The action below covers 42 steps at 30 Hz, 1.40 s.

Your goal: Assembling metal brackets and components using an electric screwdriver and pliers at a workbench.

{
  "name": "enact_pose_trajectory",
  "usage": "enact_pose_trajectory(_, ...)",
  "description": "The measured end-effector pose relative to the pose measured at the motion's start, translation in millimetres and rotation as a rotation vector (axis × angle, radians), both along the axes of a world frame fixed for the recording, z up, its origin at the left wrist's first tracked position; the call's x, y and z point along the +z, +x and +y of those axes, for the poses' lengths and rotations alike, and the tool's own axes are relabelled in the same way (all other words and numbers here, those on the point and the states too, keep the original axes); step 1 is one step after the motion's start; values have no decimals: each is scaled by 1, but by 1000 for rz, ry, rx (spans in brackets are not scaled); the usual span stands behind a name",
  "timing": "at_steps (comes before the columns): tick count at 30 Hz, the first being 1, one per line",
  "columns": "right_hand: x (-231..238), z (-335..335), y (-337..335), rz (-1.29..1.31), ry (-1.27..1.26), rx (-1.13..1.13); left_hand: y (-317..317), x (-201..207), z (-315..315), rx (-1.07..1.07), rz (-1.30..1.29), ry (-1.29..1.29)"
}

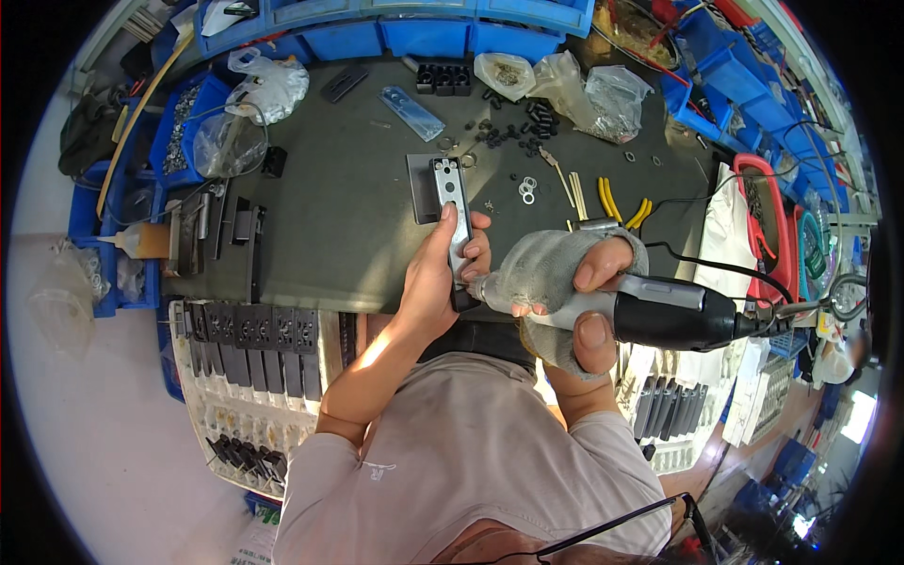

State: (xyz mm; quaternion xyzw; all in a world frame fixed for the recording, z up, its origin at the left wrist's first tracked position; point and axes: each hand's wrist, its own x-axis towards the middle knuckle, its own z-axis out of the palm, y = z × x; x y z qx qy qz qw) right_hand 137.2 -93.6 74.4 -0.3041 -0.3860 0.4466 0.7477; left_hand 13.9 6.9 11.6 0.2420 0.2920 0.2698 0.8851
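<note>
My left hand (431, 273) is closed around a long, narrow silver metal part (451, 185), with the thumb along its face. Holes show at the part's far end, and a dark flat plate (423, 188) lies against or beneath its left side; I cannot tell whether they are joined. A grey fingerless glove covers my right hand (541, 268), which grips a grey and black electric screwdriver (659, 314). The driver's nose points left, at the near end of the metal part beside my left fingers. Its very tip is hard to make out there.
Yellow-handled pliers (610, 201), washers (527, 191) and small black pieces (537, 122) lie on the dark mat. Blue bins (426, 36) line the back. A black cord (720, 266) runs off right near a red basket (753, 169). Black parts fill a tray (202, 395) at near left.
</note>
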Motion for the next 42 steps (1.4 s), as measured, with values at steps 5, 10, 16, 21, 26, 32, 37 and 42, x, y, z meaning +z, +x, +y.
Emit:
enact_pose_trajectory(5,13,7,-17,121,-158,-205,1,-1,0,-1,7,6)
enact_pose_trajectory(10,12,7,-18,60,-182,-256,1,-1,-1,-9,57,44)
enact_pose_trajectory(16,0,7,13,-36,114,-285,-2,-42,27,136,780,773)
enact_pose_trajectory(21,-9,11,40,11,241,-421,2,-69,37,-107,886,1061)
enact_pose_trajectory(26,-19,4,50,11,168,-528,32,-63,47,-270,1078,1163)
enact_pose_trajectory(32,-30,4,55,-25,101,-655,43,-67,55,-261,1019,1259)
enact_pose_trajectory(37,-19,9,48,-44,57,-585,40,-71,47,-241,1125,1358)
enact_pose_trajectory(42,-15,16,41,36,163,-512,23,-69,35,-69,918,1123)
